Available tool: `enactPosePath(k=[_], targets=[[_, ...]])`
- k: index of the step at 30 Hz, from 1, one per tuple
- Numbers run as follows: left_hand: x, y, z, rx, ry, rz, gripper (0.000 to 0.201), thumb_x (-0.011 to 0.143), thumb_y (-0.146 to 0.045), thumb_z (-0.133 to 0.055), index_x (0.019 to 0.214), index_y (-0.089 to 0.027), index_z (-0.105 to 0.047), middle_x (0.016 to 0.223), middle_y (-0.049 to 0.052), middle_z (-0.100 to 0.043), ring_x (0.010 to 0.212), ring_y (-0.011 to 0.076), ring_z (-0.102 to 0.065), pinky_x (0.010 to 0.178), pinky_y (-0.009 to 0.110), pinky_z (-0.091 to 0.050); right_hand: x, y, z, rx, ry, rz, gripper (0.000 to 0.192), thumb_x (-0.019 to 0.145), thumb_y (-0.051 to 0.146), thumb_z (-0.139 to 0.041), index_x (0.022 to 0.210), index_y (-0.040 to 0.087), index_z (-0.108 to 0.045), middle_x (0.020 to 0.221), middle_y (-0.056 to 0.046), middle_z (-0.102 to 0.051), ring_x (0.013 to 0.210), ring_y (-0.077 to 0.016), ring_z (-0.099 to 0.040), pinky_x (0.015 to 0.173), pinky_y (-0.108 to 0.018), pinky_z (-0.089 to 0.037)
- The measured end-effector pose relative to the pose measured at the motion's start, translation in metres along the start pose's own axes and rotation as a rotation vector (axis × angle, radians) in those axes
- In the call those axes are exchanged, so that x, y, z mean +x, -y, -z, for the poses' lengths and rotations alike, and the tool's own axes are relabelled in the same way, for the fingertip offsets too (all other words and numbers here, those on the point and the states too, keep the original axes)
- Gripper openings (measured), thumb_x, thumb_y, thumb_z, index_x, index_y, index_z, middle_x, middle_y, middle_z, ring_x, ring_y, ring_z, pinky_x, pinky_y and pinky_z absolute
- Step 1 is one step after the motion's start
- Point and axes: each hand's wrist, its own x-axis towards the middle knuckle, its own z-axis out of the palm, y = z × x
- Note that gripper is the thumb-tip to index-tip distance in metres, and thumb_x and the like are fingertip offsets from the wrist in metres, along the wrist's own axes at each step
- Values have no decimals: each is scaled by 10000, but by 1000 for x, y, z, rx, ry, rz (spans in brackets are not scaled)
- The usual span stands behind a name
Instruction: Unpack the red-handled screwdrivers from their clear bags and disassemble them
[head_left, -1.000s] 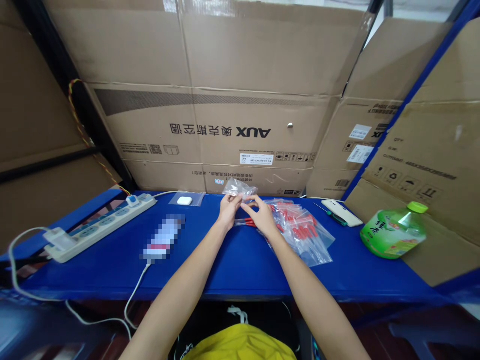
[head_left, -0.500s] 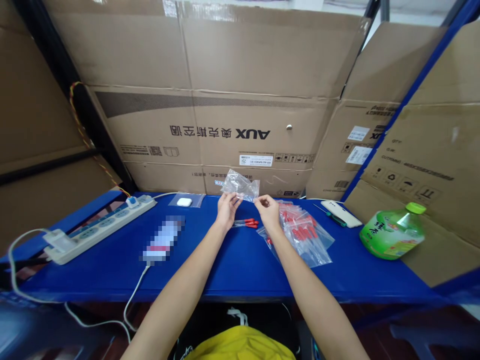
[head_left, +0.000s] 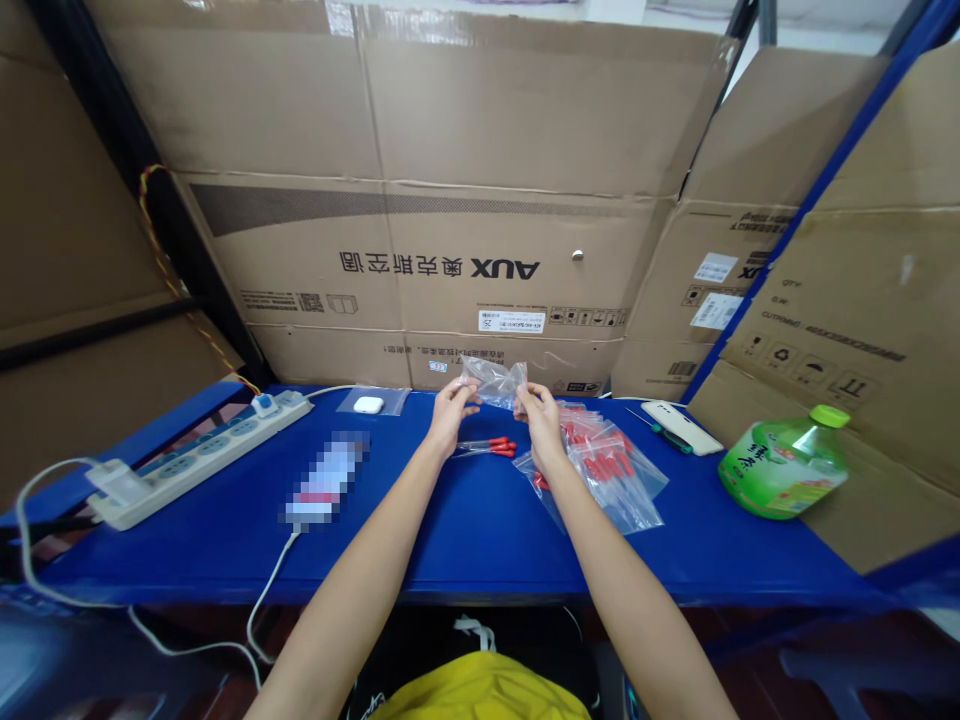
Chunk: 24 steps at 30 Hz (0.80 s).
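Clear plastic bag [head_left: 501,381] at frame centre, pinched between left hand [head_left: 450,412] and right hand [head_left: 538,416] above blue surface [head_left: 465,520]. Risk: slipping from fingertips onto red-capped tubes [head_left: 491,447], owing to slick film.

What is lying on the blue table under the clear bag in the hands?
Under the clear bag, held between left hand and right hand, red-tipped pieces lie on the blue table. The hands cover nothing more.

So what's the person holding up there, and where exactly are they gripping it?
A small, crumpled clear plastic bag, lifted above the blue table. The left hand pinches its left edge, the right hand its right edge.
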Motion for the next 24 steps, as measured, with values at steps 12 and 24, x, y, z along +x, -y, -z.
enactPosePath(k=[12, 24], targets=[[6, -14, 14, 185, -58, -77, 341, 668, -423, -869, 843, -158, -747, 700, 32, -642, 595, 128, -572, 550, 219, -459, 1, -2, 2, -86, 140, 61, 308, 742, 461, -719, 896, 224, -597, 773, 25, -587, 678, -137, -536, 598, -230, -436], [1, -16, 7, 265, -176, -212, 213, 765, -371, -803, 798, -175, -729, 518, -37, -505, 436, 94, -381, 474, 226, -299, 3, -3, 1, -97, 12, 80, 363, 791, 569, -676, 827, 210, -629, 685, 19, -576, 594, -134, -475, 543, -239, -377]])
